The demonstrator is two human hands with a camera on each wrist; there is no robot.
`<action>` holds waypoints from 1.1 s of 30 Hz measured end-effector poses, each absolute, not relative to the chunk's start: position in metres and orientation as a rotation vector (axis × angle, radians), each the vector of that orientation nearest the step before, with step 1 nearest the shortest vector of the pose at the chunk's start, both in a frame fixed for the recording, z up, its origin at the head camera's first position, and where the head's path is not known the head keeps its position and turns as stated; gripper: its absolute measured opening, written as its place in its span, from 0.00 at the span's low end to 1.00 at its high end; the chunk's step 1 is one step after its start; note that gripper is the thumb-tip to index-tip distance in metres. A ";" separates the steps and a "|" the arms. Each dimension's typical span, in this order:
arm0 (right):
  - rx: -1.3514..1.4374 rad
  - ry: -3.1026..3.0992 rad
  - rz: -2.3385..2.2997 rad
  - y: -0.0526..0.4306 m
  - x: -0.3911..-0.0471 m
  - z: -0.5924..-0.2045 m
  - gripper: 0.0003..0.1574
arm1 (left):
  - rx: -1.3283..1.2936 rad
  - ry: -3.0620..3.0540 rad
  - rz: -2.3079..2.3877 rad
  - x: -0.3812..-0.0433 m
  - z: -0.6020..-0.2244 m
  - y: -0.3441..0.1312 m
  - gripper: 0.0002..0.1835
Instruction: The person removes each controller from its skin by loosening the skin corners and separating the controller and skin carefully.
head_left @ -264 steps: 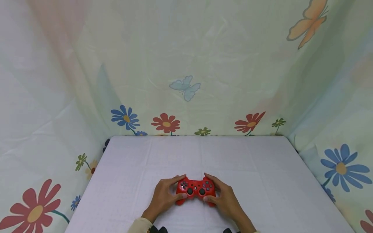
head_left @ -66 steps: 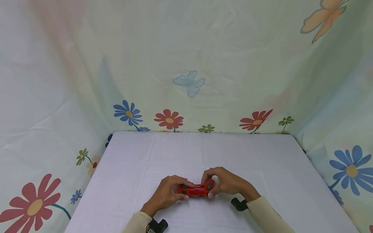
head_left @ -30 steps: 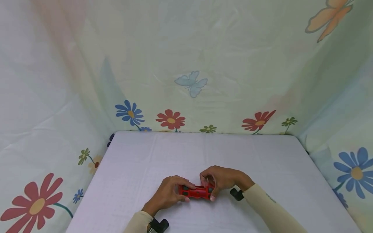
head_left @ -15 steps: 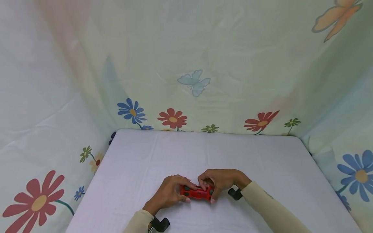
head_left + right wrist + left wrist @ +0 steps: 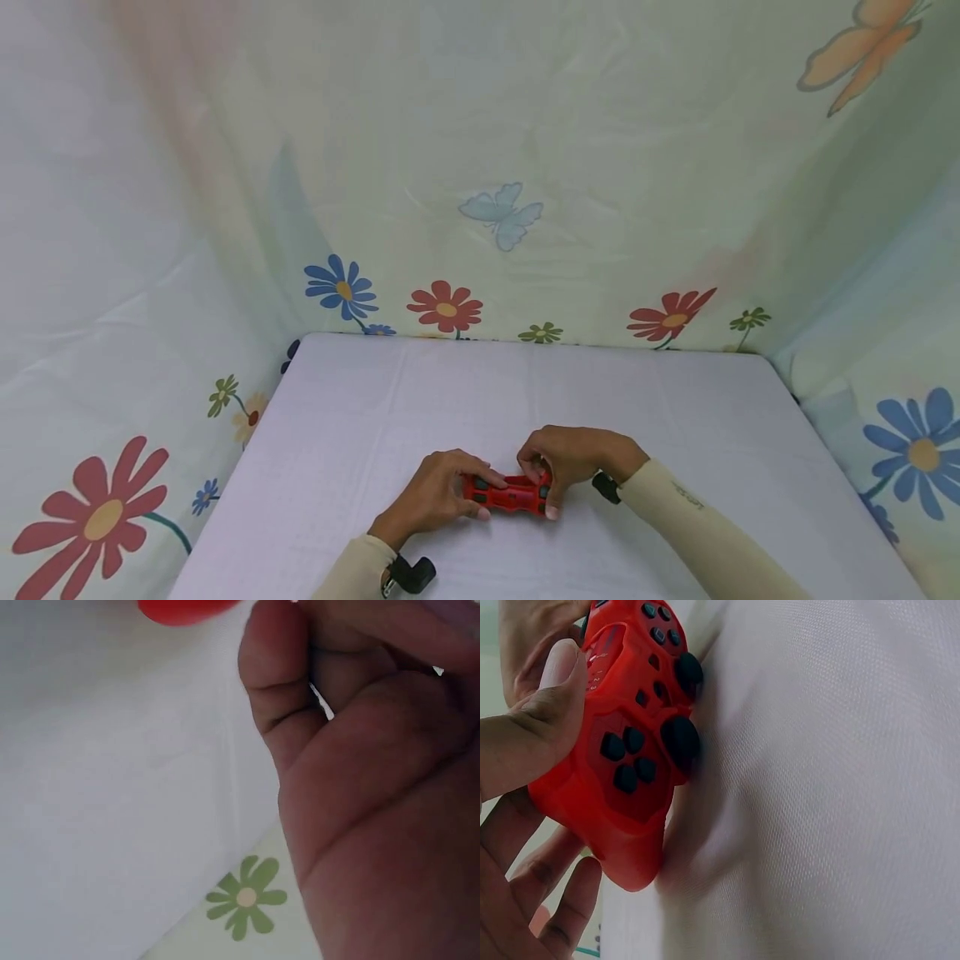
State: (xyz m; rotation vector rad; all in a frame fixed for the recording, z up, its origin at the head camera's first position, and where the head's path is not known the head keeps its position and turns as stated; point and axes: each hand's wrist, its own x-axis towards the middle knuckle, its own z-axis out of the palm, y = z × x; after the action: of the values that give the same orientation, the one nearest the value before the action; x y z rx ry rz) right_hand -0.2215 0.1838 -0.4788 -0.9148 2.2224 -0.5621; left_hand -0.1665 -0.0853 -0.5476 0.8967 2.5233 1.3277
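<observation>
White tabletop right in front of us, red game controller at the near middle. Few seconds ago it lay face-up; now we've tipped it top edge up, so we'd guess its back is easier to reach. Our left hand pinches one end, right hand the other. Flowery curtain behind.

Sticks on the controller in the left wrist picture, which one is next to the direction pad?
The lower stick, which looks larger: the direction pad lies just left of it. The upper stick sits beside the round buttons instead.
</observation>
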 end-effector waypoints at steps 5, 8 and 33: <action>-0.933 2.194 -0.505 0.182 -0.221 -0.480 0.28 | 0.893 2.505 1.315 -0.166 -0.548 -0.084 0.27; -0.920 2.161 -0.533 0.185 -0.220 -0.483 0.28 | 0.909 2.519 1.306 -0.166 -0.547 -0.083 0.27; -1.108 2.210 -0.921 0.199 -0.198 -0.498 0.24 | 0.903 2.520 1.331 -0.168 -0.550 -0.087 0.26</action>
State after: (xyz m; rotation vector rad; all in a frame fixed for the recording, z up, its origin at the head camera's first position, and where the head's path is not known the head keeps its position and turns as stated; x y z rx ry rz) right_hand -0.1978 0.1990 -0.4982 -1.1077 2.2098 -0.9214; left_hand -0.1679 -0.0866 -0.5495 0.9030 2.5202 1.3308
